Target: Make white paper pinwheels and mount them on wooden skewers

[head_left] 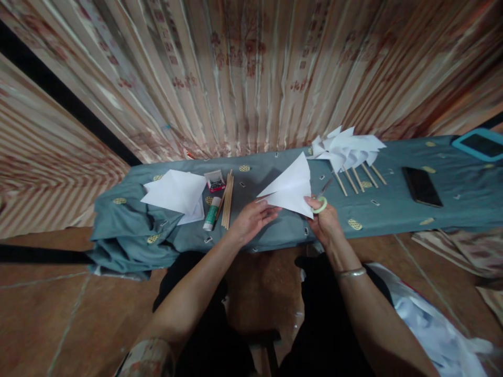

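Observation:
A folded sheet of white paper (293, 186) is held up over the cloth, spread like a fan with creases running across it. My left hand (255, 220) grips its narrow left end, fingers closed along the lower edge. At the paper's lower right corner, my right hand (324, 220) pinches it. That same hand also carries scissors with a pale green handle (320, 205), their blades pointing up and away from the paper. Just left of my left hand lie several thin wooden sticks (228, 201) and a green-and-white glue stick (211, 214).
White paper sheets (176, 191) lie at the left by a small open box (215, 180) of dark bits. Several paper pinwheels on sticks (349, 149) are piled at the back right. Farther right are a dark phone (422, 186) and a blue-framed tablet (483, 145). A curtain (251, 78) hangs behind.

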Action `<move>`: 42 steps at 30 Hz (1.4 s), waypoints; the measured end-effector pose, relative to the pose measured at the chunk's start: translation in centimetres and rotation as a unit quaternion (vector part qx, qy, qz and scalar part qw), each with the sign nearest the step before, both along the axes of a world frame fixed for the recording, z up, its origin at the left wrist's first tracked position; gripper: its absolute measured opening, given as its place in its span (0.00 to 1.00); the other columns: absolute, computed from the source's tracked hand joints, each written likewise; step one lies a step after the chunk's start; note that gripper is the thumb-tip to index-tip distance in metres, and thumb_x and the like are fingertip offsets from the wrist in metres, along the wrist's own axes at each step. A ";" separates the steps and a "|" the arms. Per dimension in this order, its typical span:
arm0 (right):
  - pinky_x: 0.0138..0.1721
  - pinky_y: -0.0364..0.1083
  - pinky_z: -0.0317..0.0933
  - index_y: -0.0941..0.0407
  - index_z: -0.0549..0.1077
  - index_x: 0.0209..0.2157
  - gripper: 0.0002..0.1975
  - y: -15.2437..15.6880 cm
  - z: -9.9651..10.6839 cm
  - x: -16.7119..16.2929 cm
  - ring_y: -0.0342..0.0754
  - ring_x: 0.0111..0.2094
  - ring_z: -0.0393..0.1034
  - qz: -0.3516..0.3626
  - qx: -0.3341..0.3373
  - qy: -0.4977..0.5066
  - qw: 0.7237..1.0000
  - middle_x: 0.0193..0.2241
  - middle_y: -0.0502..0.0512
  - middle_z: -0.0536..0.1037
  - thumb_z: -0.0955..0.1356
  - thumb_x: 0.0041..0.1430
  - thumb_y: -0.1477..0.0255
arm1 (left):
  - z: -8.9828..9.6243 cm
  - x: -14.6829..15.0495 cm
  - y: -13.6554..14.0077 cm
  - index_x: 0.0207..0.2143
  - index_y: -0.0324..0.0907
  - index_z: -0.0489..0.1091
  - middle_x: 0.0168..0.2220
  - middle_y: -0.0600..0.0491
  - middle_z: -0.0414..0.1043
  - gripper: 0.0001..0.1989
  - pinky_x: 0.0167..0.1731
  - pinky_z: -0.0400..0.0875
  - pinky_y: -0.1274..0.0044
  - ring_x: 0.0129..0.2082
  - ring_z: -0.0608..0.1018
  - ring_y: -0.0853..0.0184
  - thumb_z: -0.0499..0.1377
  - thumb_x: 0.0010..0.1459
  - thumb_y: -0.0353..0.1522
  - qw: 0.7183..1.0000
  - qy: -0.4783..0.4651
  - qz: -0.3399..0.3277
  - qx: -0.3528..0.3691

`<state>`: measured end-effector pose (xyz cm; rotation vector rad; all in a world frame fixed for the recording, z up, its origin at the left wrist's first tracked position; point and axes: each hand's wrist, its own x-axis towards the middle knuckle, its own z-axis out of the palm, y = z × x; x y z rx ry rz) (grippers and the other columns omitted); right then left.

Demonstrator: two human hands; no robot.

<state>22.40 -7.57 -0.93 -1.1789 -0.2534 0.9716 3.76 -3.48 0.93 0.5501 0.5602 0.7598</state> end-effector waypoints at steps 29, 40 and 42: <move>0.34 0.45 0.63 0.56 0.74 0.47 0.34 -4.1 -0.1 -1.4 0.48 0.33 0.72 0.466 0.010 -0.136 0.874 0.36 0.57 0.80 0.70 0.48 0.45 | 0.3 -0.1 4.2 0.38 0.40 0.71 0.37 0.53 0.78 0.11 0.41 0.74 0.77 0.37 0.79 0.68 0.66 0.52 0.30 0.968 0.034 0.248 -0.001; 0.30 0.44 0.62 0.55 0.77 0.44 0.29 -4.3 1.0 -1.8 0.44 0.27 0.68 0.488 -0.016 -0.177 0.855 0.29 0.54 0.79 0.71 0.49 0.48 | 0.4 -0.5 4.0 0.38 0.41 0.71 0.35 0.53 0.78 0.10 0.44 0.74 0.76 0.40 0.80 0.67 0.66 0.53 0.29 0.974 0.031 0.225 -0.015; 0.30 0.44 0.62 0.56 0.77 0.44 0.30 -4.3 1.2 -1.8 0.44 0.26 0.68 0.485 -0.018 -0.178 0.856 0.28 0.54 0.79 0.71 0.48 0.47 | 0.6 -0.4 3.9 0.37 0.41 0.71 0.34 0.54 0.78 0.09 0.44 0.74 0.75 0.40 0.80 0.67 0.66 0.53 0.29 0.974 0.030 0.224 -0.017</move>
